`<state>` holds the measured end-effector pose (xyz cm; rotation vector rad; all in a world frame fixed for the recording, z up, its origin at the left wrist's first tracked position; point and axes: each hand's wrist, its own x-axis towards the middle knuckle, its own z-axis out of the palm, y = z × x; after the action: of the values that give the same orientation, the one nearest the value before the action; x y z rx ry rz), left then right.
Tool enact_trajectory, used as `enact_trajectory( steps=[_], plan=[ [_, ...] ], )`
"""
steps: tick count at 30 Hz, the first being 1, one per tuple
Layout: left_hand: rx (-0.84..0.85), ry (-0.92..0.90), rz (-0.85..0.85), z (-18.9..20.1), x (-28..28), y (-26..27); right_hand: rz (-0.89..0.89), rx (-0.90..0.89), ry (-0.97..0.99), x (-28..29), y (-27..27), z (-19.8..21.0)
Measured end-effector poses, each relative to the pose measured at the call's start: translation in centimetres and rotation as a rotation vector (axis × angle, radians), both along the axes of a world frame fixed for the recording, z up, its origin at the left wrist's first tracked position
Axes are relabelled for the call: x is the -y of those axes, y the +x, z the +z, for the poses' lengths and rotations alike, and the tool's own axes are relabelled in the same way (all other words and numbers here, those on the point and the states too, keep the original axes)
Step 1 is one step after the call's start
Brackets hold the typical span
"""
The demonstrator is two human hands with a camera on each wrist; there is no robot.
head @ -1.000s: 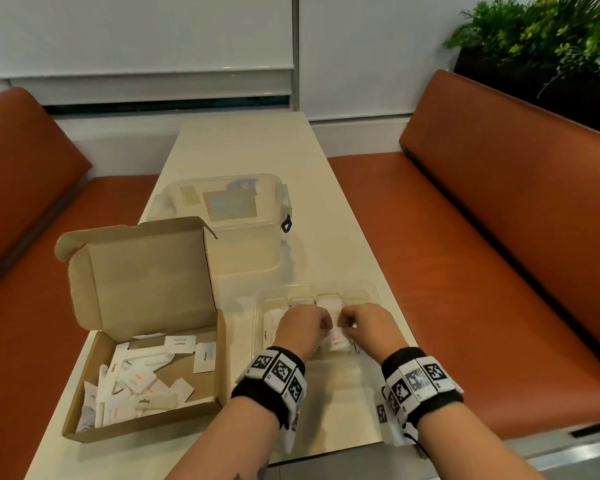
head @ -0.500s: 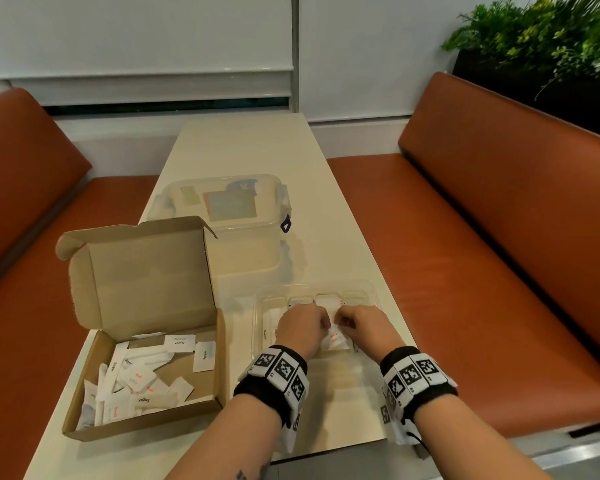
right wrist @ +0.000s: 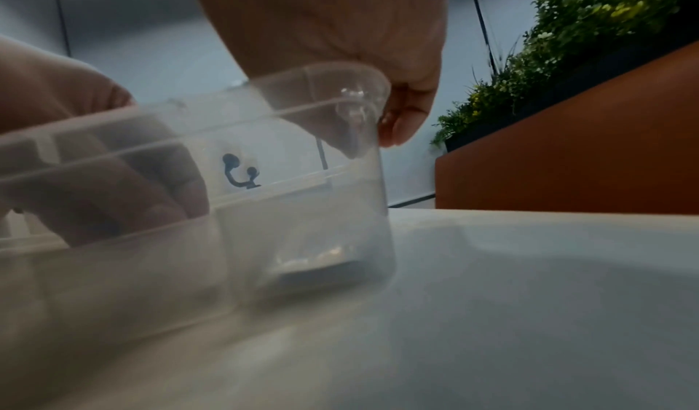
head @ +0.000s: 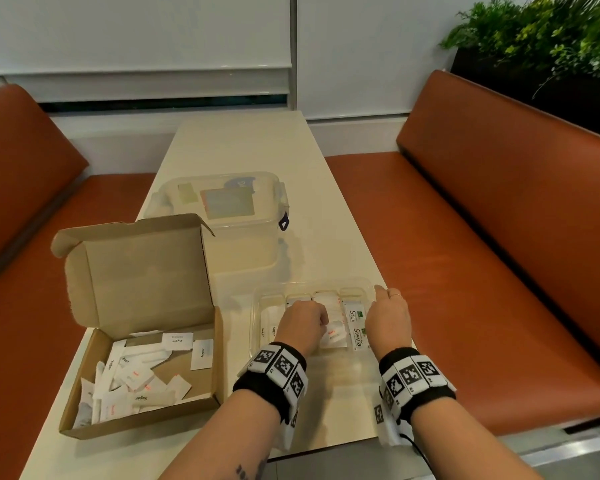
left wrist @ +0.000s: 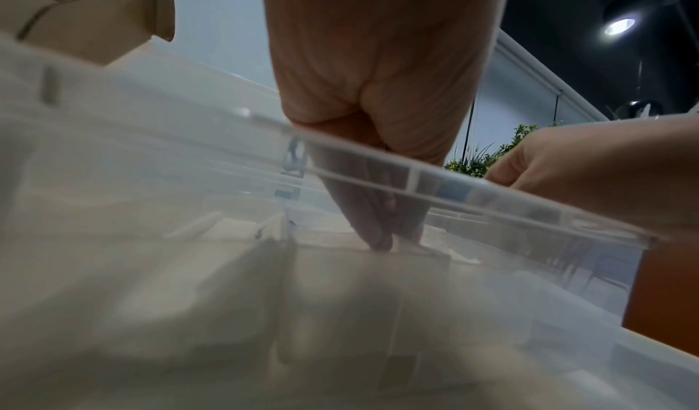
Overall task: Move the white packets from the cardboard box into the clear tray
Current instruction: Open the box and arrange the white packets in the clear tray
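The open cardboard box (head: 219, 358) sits at the table's left with several white packets (head: 136, 375) loose inside. To its right is the clear tray (head: 257, 306), divided into compartments that hold sugar, salt (head: 333, 336) and Stevia (head: 355, 327) packets. My left hand (head: 305, 323) is curled down into the tray's middle; in the left wrist view, seen through the tray wall (left wrist: 491, 204), its fingertips (left wrist: 382, 240) pinch together on a white packet. My right hand (head: 388, 317) grips the tray's right wall near the far corner (right wrist: 378, 135).
A lidded clear plastic container (head: 222, 216) stands behind the box and tray. The box lid (head: 142, 271) stands upright. Orange benches (head: 482, 271) flank the narrow table, and a planter (head: 551, 36) is behind the right one. The table's right edge runs just beside the tray.
My right hand has moved from the tray's middle to its right wall, uncovering the Stevia packets. The left hand stays in the middle compartment.
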<state>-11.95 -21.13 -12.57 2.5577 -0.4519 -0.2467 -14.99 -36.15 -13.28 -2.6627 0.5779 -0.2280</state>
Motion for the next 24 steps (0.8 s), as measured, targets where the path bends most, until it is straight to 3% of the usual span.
enact_trajectory(
  steps=[16,20,22,24],
  plan=[
    [-0.002,0.017,0.022,-0.1,-0.6,0.0,0.067,0.029,-0.023,0.0,1.6,-0.6],
    [0.009,0.022,0.005,-0.1,-0.9,0.1,0.308,0.083,-0.192,-0.6,1.0,0.2],
    [0.036,0.044,-0.031,0.0,-1.0,0.1,0.451,-0.026,-0.208,-1.2,0.9,0.5],
    [0.060,0.054,-0.057,0.1,-1.1,0.0,0.471,-0.109,-0.220,-1.6,0.8,0.5]
  ],
)
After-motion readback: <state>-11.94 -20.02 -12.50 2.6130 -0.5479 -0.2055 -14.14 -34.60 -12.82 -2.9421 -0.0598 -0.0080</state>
